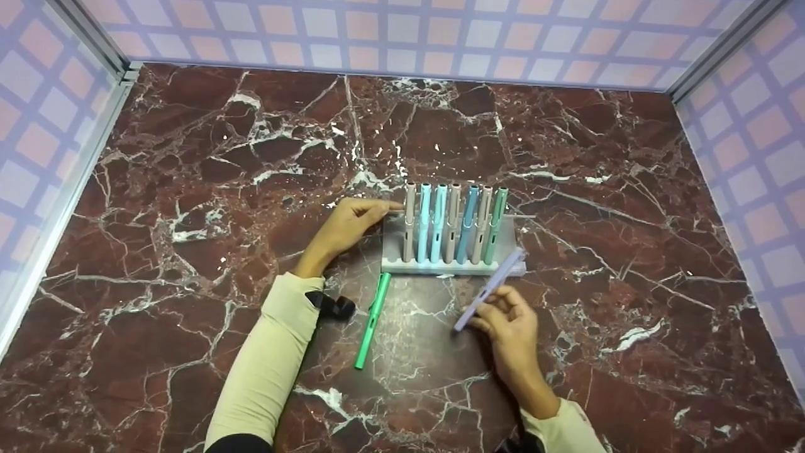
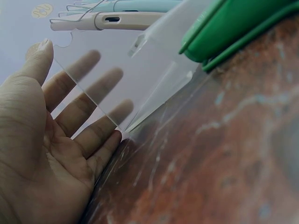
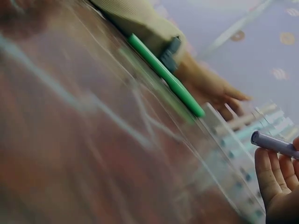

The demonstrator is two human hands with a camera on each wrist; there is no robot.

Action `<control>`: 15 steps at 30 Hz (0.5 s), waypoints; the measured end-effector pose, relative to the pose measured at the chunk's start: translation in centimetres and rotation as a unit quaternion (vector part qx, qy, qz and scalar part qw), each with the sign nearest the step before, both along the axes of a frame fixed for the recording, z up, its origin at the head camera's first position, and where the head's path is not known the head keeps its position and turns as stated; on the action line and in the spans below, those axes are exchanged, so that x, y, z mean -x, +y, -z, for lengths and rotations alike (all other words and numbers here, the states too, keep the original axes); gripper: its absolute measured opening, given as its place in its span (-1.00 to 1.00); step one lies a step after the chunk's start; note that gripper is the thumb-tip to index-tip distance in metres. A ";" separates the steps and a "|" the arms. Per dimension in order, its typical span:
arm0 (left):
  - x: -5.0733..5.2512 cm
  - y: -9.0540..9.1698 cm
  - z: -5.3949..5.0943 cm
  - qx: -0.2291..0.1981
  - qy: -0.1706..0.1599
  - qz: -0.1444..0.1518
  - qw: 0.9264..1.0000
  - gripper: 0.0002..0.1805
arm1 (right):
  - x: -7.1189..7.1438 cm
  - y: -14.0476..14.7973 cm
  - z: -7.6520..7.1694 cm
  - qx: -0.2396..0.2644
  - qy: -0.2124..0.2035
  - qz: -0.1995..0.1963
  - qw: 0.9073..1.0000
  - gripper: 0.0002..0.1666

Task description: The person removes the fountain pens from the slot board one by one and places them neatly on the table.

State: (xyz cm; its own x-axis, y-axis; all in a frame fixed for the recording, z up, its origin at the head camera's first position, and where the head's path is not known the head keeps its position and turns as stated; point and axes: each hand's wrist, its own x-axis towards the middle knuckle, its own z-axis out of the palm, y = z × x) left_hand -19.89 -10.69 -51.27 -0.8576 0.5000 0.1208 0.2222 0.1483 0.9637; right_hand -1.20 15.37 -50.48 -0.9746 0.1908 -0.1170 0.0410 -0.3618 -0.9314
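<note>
A clear stand [image 1: 453, 269] holds several capped pens in a row: taupe, light blue, darker blue and dark green. At its left edge is my left hand [image 1: 349, 228]; in the left wrist view its fairly straight fingers [image 2: 86, 105] lie behind the clear panel and the thumb is by the panel's edge. My right hand [image 1: 517, 324] pinches a lavender pen [image 1: 490, 290], tilted before the stand's right front corner. A bright green pen [image 1: 372, 321] lies on the table in front of the stand's left end, between my hands.
The tabletop [image 1: 251, 207] is dark red marble pattern with white veins. Checkered panels [image 1: 402, 34] wall in the back and both sides. Black camera straps [image 1: 330, 306] sit on the wrists.
</note>
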 end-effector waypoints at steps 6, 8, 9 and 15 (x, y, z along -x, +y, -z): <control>0.0 0.0 0.2 -0.018 0.011 0.009 1.000 -0.44 | -0.4 -2.5 0.3 -0.010 -0.006 -0.070 0.997 -0.81; 0.0 0.0 0.2 -0.024 0.010 0.011 1.000 -0.47 | -0.5 -3.3 0.3 -0.013 -0.007 -0.095 0.995 -0.79; 0.0 -0.1 0.2 -0.024 0.010 0.011 1.000 -0.49 | -0.6 -3.7 0.3 -0.014 -0.008 -0.108 0.994 -0.78; 0.0 -0.2 0.2 -0.019 0.012 0.011 1.000 -0.36 | -0.9 -6.0 0.4 -0.049 -0.016 -0.175 0.983 -0.72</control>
State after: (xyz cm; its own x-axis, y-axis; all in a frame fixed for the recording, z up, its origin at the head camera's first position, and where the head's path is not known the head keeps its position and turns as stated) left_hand -19.88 -10.86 -51.46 -0.8431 0.5133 0.1603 0.2476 0.1060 0.9630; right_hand -0.27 9.32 -50.83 -0.9787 -0.1440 -0.1462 0.1767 -0.2292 -0.9572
